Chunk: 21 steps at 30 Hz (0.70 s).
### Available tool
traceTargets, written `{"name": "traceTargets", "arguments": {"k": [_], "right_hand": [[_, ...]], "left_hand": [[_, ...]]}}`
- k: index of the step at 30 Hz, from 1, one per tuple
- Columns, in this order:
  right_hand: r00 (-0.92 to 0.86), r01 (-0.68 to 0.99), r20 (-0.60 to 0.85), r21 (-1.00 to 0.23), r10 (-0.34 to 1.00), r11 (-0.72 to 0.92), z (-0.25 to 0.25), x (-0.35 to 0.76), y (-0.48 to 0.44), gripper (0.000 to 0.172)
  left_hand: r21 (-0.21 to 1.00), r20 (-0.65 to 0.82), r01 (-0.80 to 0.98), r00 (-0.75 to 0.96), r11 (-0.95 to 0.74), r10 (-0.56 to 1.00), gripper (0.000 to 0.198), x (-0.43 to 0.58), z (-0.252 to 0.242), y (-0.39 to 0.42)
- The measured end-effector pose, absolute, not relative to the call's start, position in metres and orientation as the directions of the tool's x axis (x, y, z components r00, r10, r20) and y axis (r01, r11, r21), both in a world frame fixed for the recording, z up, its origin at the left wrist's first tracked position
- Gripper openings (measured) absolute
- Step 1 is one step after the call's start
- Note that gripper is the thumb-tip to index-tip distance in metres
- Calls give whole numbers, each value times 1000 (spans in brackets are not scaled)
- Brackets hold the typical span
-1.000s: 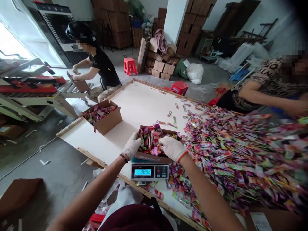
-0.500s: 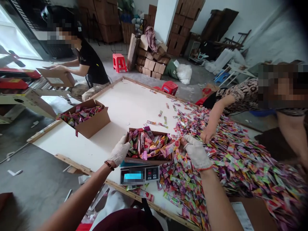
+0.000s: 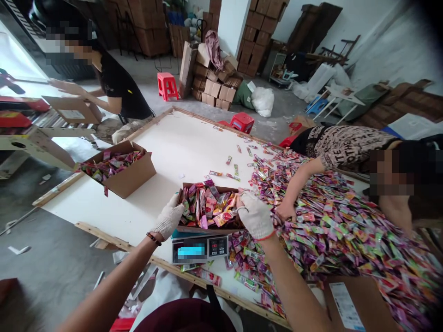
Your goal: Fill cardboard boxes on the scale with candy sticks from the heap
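A cardboard box full of colourful wrapped packets (image 3: 211, 207) rests on a digital scale (image 3: 200, 250) with a lit display. My left hand (image 3: 169, 216), in a white glove, is closed on the box's left end. At the box's right end is my gloved right hand (image 3: 255, 213), fingers curled at the rim; whatever they hold, if anything, is hidden. Beside the scale, a large pile of packets (image 3: 332, 226) spreads over the right of the white table (image 3: 173, 138).
A second filled box (image 3: 129, 173) stands at the left. One person handles a carton (image 3: 74, 110) at a conveyor; another leans over the pile, a hand (image 3: 286, 211) near my right hand. A labelled carton (image 3: 360, 304) sits at the lower right.
My right hand has moved left from over the pile to the box's right end, and packets no longer show in it. The person at the right has lowered a hand closer to mine.
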State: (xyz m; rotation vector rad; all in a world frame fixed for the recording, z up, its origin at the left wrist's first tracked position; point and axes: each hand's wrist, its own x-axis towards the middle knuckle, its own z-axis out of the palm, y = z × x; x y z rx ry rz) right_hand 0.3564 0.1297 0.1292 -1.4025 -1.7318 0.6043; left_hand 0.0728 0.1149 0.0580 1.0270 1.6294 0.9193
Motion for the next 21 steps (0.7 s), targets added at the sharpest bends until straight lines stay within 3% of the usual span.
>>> {"name": "traceTargets", "arguments": {"k": [4, 8, 10, 13, 16, 18, 21], "right_hand": [[166, 691, 393, -700, 904, 178, 152, 395, 125, 41], [363, 904, 506, -394, 783, -164, 166, 465, 118, 54], [303, 919, 292, -342, 907, -197, 154, 472, 116, 58], [-6, 908, -115, -416, 993, -42, 122, 434, 115, 30], [-172, 902, -222, -428, 960, 63, 103, 360, 125, 25], [-276, 892, -267, -430, 923, 142, 105, 304, 144, 29], [-418, 846, -310, -474, 854, 243, 114, 213, 191, 33]], "left_hand": [[909, -328, 209, -178, 361, 928, 57, 70, 53, 115], [909, -329, 201, -190, 364, 925, 59, 74, 52, 116], [912, -314, 206, -208, 356, 926, 56, 77, 56, 113], [909, -333, 192, -199, 370, 922, 48, 69, 66, 100], [857, -461, 161, -186, 490, 868, 42, 36, 70, 82], [810, -526, 120, -283, 574, 802, 40, -2, 67, 70], [803, -496, 49, -498, 593, 712, 37, -68, 61, 59]]}}
